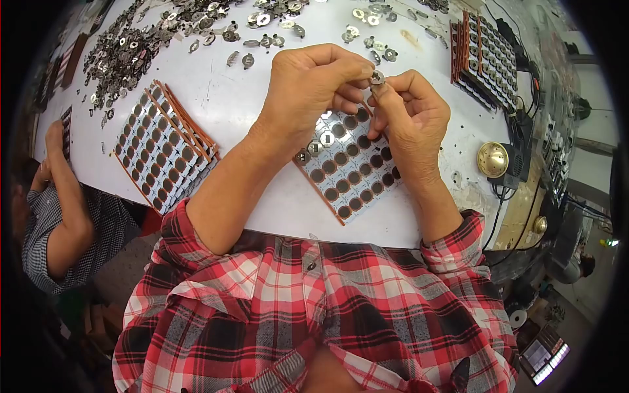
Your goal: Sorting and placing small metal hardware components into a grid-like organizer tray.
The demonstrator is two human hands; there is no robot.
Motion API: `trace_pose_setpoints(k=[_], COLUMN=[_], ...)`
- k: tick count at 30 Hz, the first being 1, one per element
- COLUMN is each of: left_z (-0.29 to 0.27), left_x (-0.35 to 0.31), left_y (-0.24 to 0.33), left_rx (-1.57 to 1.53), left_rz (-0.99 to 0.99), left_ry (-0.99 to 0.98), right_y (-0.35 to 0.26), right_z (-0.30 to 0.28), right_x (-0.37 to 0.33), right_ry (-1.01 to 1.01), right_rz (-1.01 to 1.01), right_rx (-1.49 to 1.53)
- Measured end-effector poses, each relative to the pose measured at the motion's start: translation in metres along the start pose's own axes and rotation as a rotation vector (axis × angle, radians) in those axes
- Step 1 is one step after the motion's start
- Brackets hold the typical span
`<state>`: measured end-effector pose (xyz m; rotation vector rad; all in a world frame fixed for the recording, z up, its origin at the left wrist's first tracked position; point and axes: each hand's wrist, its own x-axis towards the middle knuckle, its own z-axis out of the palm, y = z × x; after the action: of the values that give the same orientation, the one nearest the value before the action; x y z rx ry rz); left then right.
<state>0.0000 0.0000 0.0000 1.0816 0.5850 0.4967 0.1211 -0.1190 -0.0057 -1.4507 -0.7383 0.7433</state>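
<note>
White table (262,203), wide, edges bowed by the lens. Far side strewn with loose silver metal discs (124,52), thickest at the far left, thinner toward the far right.

Stack of brown-edged trays (164,147) with rows of round dark pockets lies left of the forearms. Second stack of dark trays (488,59) stands at the far right. Single grid tray (350,167) lies flat directly beneath both hands; a few pockets near its left side hold silver discs, most show dark.

Another person's arm (65,196) in a checked sleeve rests at the left table edge. Brass round bell-like object (493,159) sits right of the grid tray.

Left hand (308,85) and right hand (409,108) meet above the grid tray, fingertips pressed together, jointly pinching one small silver disc (377,77).
</note>
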Motion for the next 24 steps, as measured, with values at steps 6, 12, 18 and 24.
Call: trace_pose_setpoints(k=[6, 12, 18, 24], left_z=[0.004, 0.001, -0.011, -0.011], left_x=[-0.001, 0.000, 0.003, 0.001], left_y=[-0.003, -0.004, 0.005, 0.013], left_rx=[-0.116, -0.183, -0.083, 0.020], left_rz=[0.007, -0.045, -0.122, -0.082], left_ry=[0.004, 0.002, -0.069, -0.115], right_y=[-0.001, -0.002, 0.002, 0.001], right_z=[0.001, 0.000, -0.006, -0.005], right_x=[0.000, -0.001, 0.001, 0.000], right_ry=[0.001, -0.009, -0.124, -0.128], right_rz=[-0.008, 0.064, -0.054, -0.058], right_rx=[0.058, 0.105, 0.044, 0.033])
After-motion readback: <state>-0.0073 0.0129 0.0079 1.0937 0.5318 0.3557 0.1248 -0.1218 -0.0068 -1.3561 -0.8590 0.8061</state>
